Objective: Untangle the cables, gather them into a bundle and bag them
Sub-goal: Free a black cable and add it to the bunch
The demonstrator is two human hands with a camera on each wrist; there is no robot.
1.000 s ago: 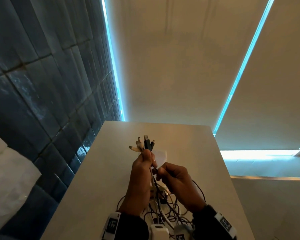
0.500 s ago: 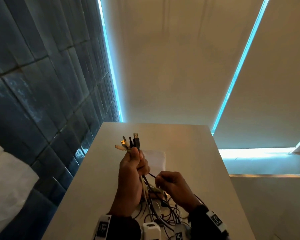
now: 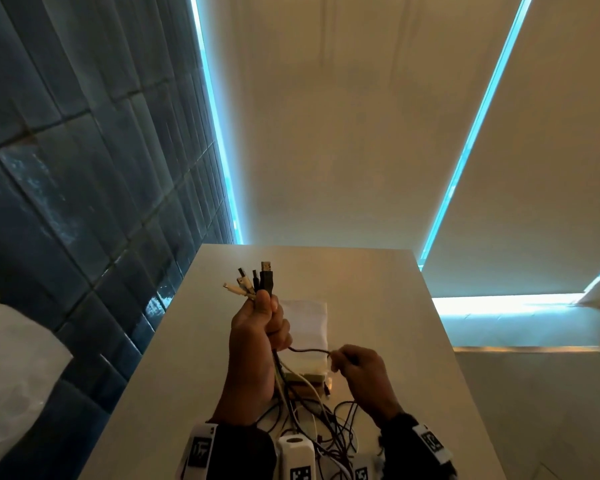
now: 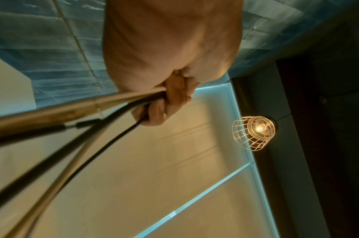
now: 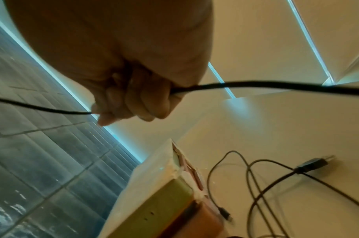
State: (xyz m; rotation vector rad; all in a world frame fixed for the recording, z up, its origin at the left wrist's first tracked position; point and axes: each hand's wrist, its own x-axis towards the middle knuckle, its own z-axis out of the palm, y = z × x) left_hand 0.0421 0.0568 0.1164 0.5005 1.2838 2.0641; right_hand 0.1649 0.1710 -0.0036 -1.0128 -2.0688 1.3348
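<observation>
The untangling looks about halfway through. The left hand [image 3: 257, 327] is raised over the white table [image 3: 378, 306], fist closed round a bunch of cables just below their plugs: a black USB plug [image 3: 266, 277] and several pale connectors [image 3: 238, 287] stand up out of it in a fan. The right hand [image 3: 359, 372] pinches one thin black cable [image 3: 309, 350] and holds it off to the side, so it runs taut between the two hands. Below them the rest is unsorted, a loose tangle of cords [image 3: 329, 424] sprawled on the table near the person's wrists, with one free black plug [image 5: 313, 163] lying flat.

So the ends are gathered, but I'd say the lengths need freeing and coiling, and nothing is bagged. The pale bag [image 3: 307, 317] lies flat on the table just beyond the hands; whether anything is inside I cannot tell, though no cable enters it. A yellowish box [image 5: 170, 201] sits beside the tangle, its contents hidden.
</observation>
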